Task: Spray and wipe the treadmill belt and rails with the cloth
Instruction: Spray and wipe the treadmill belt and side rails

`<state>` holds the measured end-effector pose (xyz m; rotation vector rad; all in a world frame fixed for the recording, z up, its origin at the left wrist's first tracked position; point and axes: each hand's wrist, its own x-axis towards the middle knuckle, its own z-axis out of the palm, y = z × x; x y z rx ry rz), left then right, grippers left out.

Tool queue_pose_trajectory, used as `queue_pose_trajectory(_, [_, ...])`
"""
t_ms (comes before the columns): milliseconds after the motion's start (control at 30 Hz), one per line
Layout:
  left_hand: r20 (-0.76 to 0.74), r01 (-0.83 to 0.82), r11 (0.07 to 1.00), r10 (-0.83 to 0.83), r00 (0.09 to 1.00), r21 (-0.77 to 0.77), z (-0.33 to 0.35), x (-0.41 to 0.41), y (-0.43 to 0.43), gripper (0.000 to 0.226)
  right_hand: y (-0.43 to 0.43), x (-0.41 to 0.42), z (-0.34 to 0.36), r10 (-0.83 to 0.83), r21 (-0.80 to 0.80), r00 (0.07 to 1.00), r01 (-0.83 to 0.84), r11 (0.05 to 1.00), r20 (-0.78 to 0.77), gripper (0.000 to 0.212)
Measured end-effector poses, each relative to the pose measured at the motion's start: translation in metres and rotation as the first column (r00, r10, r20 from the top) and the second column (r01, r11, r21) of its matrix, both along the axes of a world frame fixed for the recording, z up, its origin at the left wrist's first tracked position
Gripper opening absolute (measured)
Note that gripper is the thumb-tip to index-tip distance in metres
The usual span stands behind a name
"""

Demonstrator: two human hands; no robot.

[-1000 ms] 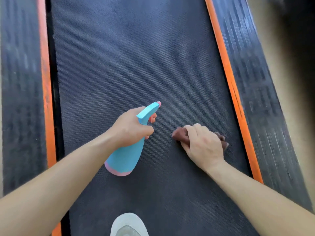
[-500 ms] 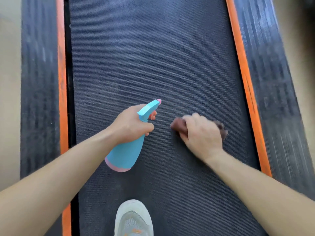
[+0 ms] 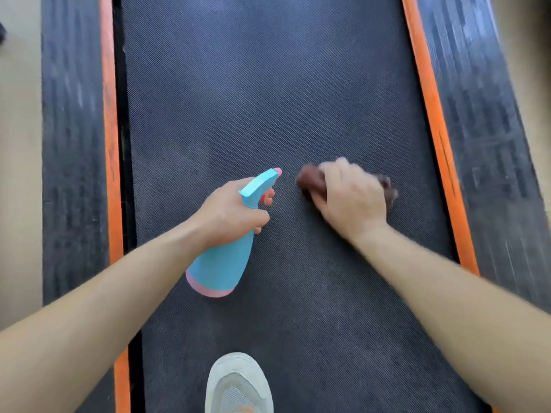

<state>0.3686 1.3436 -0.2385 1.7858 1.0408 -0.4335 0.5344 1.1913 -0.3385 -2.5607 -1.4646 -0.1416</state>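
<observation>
Left hand (image 3: 229, 210): I see fingers wrapped round the blue spray bottle (image 3: 220, 263) neck, nozzle pointing up-belt | Right hand (image 3: 351, 198): curled over the brown cloth (image 3: 310, 181), pressing it on the treadmill belt (image 3: 268, 84) right of centre, blurred | Rails (image 3: 71, 144): black, orange-edged, flanking belt | Grey shoe (image 3: 238, 386): on belt, bottom edge.

- An exercise spot; whether in a home or a gym cannot be told. A treadmill fills nearly the whole view.
- Its dark textured treadmill belt (image 3: 268, 99) runs down the middle, edged by orange strips (image 3: 108, 144) and black ribbed side rails (image 3: 71, 144).
- Plain beige floor (image 3: 18, 144) lies beyond both rails.
- A grey sneaker (image 3: 238, 386) stands at the belt's near end.
</observation>
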Motion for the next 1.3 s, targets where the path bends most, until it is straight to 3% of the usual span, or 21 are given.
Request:
queue_pose_trajectory(100, [0.007,-0.019,1.000,0.019,1.000,-0.023,0.001,0.000,0.002,0.035,-0.071,-0.042,0.003,0.137,-0.040,0.990,-0.139,0.990,-0.045,0.033])
queue_pose_trajectory(200, [0.027,-0.043,0.999,0.043,0.999,-0.018,0.000,-0.002,0.001,0.034,-0.071,-0.039,0.001,0.246,-0.048,0.968,-0.248,0.967,-0.054,0.034])
queue_pose_trajectory(333, [0.012,-0.043,0.999,0.043,0.999,-0.023,-0.002,-0.009,0.001,0.035,0.027,0.009,-0.002,0.075,0.022,0.997,-0.075,0.997,0.005,0.035])
queue_pose_trajectory(400, [0.007,-0.054,0.998,0.054,0.999,-0.027,-0.001,-0.009,0.001,0.043,0.069,0.036,0.005,-0.037,-0.016,0.998,0.036,0.999,-0.047,0.037])
queue_pose_trajectory(500, [0.007,-0.048,0.999,0.048,0.999,-0.015,0.002,-0.009,0.004,0.048,0.083,0.043,0.002,-0.089,-0.024,0.995,0.088,0.996,-0.049,0.039])
queue_pose_trajectory(633, [0.018,-0.073,0.996,0.074,0.997,-0.041,0.007,-0.008,0.009,0.039,0.008,-0.010,-0.002,0.025,0.015,1.000,-0.025,1.000,-0.015,0.032])
queue_pose_trajectory(800, [0.043,-0.095,0.992,0.098,0.994,-0.078,0.006,-0.015,0.008,0.060,-0.053,-0.041,0.000,0.251,-0.050,0.964,-0.256,0.965,-0.092,0.031])
queue_pose_trajectory(867, [0.064,-0.119,0.986,0.127,0.990,-0.117,0.004,-0.018,0.006,0.056,-0.020,-0.025,-0.001,0.234,-0.063,0.971,-0.237,0.969,-0.055,0.032])
queue_pose_trajectory(933, [0.063,-0.159,0.980,0.168,0.984,-0.124,0.002,-0.023,0.006,0.042,0.033,-0.005,0.002,0.111,-0.053,0.992,-0.114,0.992,-0.053,0.035])
queue_pose_trajectory(1000, [0.074,-0.180,0.974,0.192,0.979,-0.137,0.002,-0.028,0.008,0.044,0.081,0.014,0.007,-0.008,-0.081,0.993,-0.001,0.997,-0.114,0.039])
queue_pose_trajectory(1067, [0.080,-0.185,0.973,0.197,0.977,-0.136,0.001,-0.031,0.010,0.048,0.101,0.020,0.006,-0.025,-0.068,0.988,0.015,0.998,-0.149,0.042])
queue_pose_trajectory(1233, [0.088,-0.223,0.962,0.238,0.967,-0.158,-0.001,-0.034,0.015,0.054,0.042,-0.015,0.003,0.059,-0.043,0.997,-0.061,0.997,-0.046,0.044])
queue_pose_trajectory(1300, [0.101,-0.210,0.965,0.228,0.968,-0.160,0.000,-0.034,0.014,0.060,-0.002,-0.039,0.004,0.120,-0.044,0.989,-0.124,0.991,-0.087,0.041])
